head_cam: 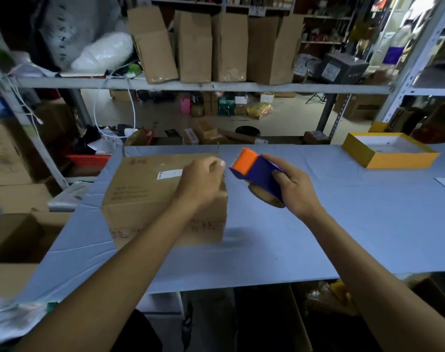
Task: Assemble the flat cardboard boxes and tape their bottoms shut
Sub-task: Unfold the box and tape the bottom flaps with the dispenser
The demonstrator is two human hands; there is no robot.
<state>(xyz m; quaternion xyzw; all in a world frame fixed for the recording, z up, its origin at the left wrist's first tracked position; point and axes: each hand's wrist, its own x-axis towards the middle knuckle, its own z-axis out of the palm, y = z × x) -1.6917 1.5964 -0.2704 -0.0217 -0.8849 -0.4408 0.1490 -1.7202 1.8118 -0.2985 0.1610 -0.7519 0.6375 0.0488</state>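
Observation:
A brown cardboard box stands on the blue table, left of centre, with a white label and red writing on it. My left hand hovers over the box's right top edge with its fingers curled and pinched together near the dispenser's orange end; any tape between them is too thin to see. My right hand grips a blue tape dispenser with an orange front and a brown tape roll, held above the table just right of the box.
A yellow shallow box with a white inside sits at the table's far right. Several upright cardboard boxes line the shelf behind. More cartons stand on the floor at the left.

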